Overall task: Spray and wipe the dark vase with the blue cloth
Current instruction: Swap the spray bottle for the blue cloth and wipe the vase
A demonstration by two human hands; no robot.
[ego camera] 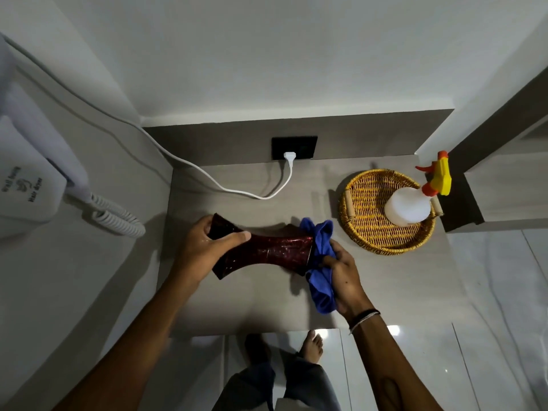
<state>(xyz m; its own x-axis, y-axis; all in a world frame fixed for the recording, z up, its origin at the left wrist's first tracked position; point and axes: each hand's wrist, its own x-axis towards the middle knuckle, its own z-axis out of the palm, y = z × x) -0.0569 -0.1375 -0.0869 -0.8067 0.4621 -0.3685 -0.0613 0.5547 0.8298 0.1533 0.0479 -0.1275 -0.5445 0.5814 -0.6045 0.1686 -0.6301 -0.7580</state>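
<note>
The dark red vase (267, 250) is held sideways above the grey counter (237, 304), its narrow waist in the middle. My left hand (204, 244) grips its left end, thumb on top. My right hand (344, 277) holds the bunched blue cloth (318, 262) pressed against the vase's right end, which the cloth partly covers. A white spray bottle (410, 204) with a yellow and orange trigger head stands in the wicker tray (364, 229) at the right, apart from both hands.
A white cord (207, 176) runs from a wall-mounted hair dryer (26, 185) at the left to a black socket (294, 147) at the counter's back. A coiled cable (118, 218) hangs by the counter's left edge. My feet stand on tiled floor (415, 366) below.
</note>
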